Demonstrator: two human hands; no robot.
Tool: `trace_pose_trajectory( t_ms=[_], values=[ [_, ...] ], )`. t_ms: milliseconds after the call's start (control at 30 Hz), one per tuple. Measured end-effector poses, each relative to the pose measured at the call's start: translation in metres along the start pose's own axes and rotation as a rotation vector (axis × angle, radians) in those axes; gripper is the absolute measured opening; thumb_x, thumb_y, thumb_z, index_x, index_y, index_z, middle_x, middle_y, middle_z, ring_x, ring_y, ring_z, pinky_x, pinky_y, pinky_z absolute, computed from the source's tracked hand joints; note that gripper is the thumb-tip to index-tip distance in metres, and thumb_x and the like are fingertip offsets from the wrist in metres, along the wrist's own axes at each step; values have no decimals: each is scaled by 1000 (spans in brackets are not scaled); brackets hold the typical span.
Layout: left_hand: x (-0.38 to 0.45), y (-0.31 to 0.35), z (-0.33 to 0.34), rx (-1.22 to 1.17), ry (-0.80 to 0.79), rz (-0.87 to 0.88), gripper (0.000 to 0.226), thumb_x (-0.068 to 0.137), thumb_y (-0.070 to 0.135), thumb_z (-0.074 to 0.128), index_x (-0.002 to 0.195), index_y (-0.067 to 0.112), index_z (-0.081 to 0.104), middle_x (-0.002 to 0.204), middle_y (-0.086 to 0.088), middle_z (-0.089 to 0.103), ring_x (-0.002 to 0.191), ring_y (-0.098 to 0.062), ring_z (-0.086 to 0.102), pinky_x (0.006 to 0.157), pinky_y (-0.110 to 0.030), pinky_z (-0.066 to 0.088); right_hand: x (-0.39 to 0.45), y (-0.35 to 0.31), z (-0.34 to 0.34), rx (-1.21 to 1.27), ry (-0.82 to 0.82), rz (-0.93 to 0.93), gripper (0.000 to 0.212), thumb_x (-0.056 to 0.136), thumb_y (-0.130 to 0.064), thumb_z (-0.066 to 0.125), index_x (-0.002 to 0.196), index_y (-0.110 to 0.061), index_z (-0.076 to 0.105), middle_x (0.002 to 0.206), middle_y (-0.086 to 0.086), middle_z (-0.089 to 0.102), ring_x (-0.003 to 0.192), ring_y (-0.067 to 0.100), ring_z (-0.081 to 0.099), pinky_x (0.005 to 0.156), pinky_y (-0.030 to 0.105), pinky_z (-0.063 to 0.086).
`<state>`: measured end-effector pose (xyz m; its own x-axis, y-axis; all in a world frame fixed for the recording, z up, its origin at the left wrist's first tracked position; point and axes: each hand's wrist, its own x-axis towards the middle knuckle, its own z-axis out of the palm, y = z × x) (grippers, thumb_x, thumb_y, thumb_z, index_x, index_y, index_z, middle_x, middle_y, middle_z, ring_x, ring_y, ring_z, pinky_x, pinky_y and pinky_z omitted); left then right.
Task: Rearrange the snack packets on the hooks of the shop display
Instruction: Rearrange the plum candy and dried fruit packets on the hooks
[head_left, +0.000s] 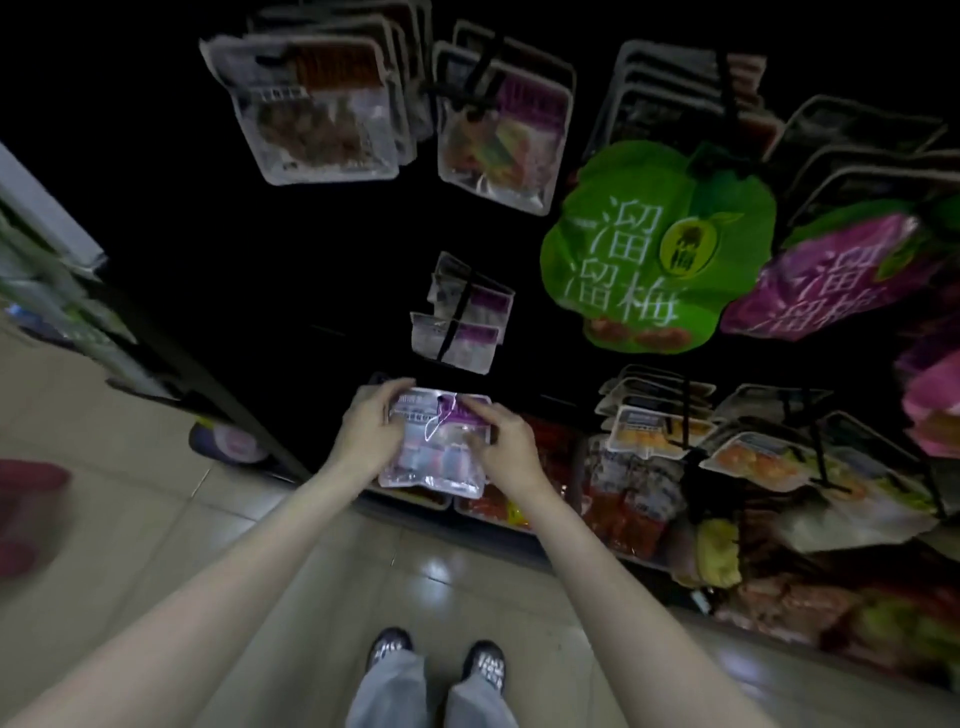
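Observation:
A clear snack packet with a purple header (434, 452) is held low in front of the dark display. My left hand (371, 426) grips its left edge, fingers curled over the top corner. My right hand (506, 441) pinches its right upper edge. Just above it, two similar purple-headed packets (462, 319) hang on a black hook. Higher up hang a brown-snack packet stack (311, 114) and a purple-topped packet stack (498, 124).
Green plum bags (654, 249) and purple bags (841, 275) hang at the right. Orange-filled packets (654, 431) hang at lower right, with red packs (628, 509) below. A shelf unit (78, 312) stands at the left. My shoes (436, 660) are on the tiled floor.

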<state>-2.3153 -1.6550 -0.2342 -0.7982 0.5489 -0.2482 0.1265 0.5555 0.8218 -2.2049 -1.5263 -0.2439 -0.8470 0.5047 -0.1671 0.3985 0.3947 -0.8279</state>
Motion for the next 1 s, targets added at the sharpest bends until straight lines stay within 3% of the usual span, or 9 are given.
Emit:
trace_pose_trajectory(
  t_ms=[100,233,333,433,500,600,700,800,1000],
  values=[
    [9,-1,3,112,-28,58,46,87,-8,45,126,12,56,131,-15,42,121,-24,46,93,-8,26,13,7,9,33,46,19,51,86,10,52,131,-13,53,108,5,54,95,14,50,82,7,33],
    [35,1,-1,217,-59,120,47,90,-5,44,134,10,48,139,-15,35,128,-27,39,97,-15,27,36,5,5,28,135,-66,54,89,10,45,137,-15,46,118,5,47,104,11,44,92,14,35],
    [52,5,0,250,-46,121,50,91,-4,44,138,12,44,144,-14,29,131,-27,37,103,-23,29,53,6,7,-9,182,-96,55,88,13,45,137,-11,45,119,16,50,105,26,52,90,20,38],
    [61,4,2,252,-78,100,50,93,-1,44,140,16,41,146,-14,25,133,-27,34,101,-18,26,61,8,12,-38,142,-62,57,87,14,42,138,-10,43,120,13,47,115,32,49,93,17,32],
    [65,4,3,254,-105,87,52,93,0,45,142,15,37,149,-14,22,136,-26,28,100,-16,23,62,8,15,-29,149,-40,56,88,14,42,139,-10,43,116,10,45,108,30,51,93,19,33],
    [63,6,1,251,-66,78,54,94,4,46,145,13,30,151,-13,18,139,-26,23,102,-17,21,71,5,17,-87,129,23,58,91,9,43,143,-12,34,141,20,37,126,33,43,101,27,34],
    [51,7,-8,225,23,112,51,92,0,44,142,10,37,148,-13,26,131,-27,37,102,-23,31,74,-11,19,-174,9,155,81,87,10,47,150,-23,9,153,14,7,133,35,31,100,33,38],
    [32,11,-21,171,142,213,45,90,-4,44,133,7,46,136,-13,38,116,-23,51,90,-16,36,61,-27,10,-93,86,148,84,85,12,47,149,-27,10,147,14,12,126,38,36,102,40,41],
    [8,58,-33,58,289,364,39,88,-6,41,124,4,50,126,-11,43,107,-18,55,83,-9,34,-3,-68,-39,-51,207,-46,64,90,2,48,147,-13,22,142,11,27,124,21,41,85,0,24]
  ],
)
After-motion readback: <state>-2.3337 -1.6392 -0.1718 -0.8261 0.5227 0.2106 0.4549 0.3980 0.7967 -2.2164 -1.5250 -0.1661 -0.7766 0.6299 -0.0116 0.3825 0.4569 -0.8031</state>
